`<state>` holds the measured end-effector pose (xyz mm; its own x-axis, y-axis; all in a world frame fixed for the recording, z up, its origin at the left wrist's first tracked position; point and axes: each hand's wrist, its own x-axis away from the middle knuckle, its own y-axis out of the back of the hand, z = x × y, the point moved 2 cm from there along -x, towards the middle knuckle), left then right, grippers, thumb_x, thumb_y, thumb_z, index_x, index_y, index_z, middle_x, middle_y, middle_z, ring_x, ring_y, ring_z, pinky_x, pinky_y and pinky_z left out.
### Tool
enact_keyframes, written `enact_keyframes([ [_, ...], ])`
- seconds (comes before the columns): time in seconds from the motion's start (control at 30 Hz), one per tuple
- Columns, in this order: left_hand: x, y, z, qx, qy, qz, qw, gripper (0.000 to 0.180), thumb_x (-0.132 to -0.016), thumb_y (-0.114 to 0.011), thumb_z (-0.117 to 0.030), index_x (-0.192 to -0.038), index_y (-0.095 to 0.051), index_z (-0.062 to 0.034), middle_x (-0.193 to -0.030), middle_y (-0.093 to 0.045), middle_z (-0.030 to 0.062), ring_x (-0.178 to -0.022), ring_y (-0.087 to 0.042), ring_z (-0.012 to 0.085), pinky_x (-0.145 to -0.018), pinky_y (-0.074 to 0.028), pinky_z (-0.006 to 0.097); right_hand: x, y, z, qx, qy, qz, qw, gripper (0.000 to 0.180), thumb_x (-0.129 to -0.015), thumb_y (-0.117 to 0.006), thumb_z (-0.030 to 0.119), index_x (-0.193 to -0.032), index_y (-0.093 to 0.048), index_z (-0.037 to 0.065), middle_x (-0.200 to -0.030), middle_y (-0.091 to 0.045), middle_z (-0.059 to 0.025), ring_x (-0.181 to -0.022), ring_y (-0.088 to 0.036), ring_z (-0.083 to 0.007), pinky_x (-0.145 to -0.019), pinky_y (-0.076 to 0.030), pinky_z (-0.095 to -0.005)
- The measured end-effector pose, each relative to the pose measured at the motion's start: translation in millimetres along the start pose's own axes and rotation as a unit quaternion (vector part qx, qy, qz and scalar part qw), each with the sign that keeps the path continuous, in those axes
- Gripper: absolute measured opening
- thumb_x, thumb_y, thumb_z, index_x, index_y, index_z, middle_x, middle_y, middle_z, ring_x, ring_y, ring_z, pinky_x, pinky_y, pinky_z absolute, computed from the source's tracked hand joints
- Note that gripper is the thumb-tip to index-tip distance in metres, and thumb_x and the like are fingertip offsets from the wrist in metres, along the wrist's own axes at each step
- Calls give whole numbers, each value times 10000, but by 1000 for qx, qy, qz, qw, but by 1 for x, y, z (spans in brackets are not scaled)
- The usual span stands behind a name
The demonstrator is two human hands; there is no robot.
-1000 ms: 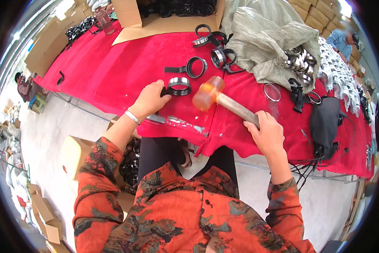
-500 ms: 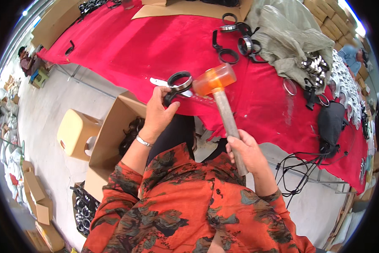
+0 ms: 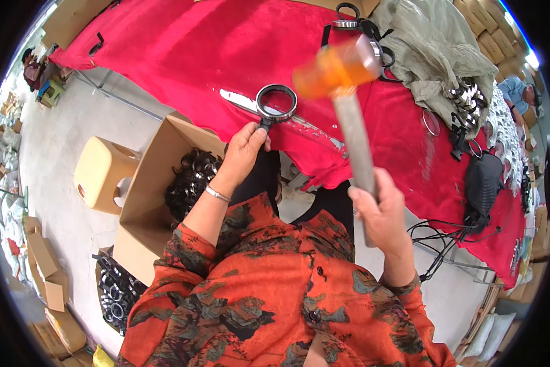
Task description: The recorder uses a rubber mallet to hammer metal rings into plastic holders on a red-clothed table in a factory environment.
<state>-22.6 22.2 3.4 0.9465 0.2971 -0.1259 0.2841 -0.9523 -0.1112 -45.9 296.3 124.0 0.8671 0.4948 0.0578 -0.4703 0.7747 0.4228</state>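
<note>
The scene is seen through one fisheye view only, taken from the person's head and turned steeply down and forward. The chest and both forearms are met close at the lower edge. The red-covered bench [image 3: 183, 43] is carried across the far half, tilted, its edges bent toward the rim. The floor [image 3: 48, 153] and a carton [image 3: 149, 183] are taken in at near left.

the orange mallet head [image 3: 336, 66] is motion-blurred; its handle end hides in the right hand [image 3: 382, 211].
</note>
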Motion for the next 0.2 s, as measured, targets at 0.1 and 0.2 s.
enact_keyframes([
  [0.1,1,2,2,-43,-26,-7,999,257,-1004,-453,-268,-902,-518,-41,-787,-541,19,-764,-525,109,-751,-432,257,2,16,27,1,127,-105,986,417,-812,-686,81,-1170,-498,-22,-792,-601,-70,-659,-548,-97,-605,-468,-240],
  [0.2,3,0,5,-50,-21,-8,998,266,-1004,-454,-284,-916,-516,-41,-784,-542,23,-766,-525,108,-757,-434,264,6,7,17,-13,94,-75,993,473,-822,-684,108,-1222,-454,3,-795,-614,-56,-668,-555,-115,-613,-471,-240],
])
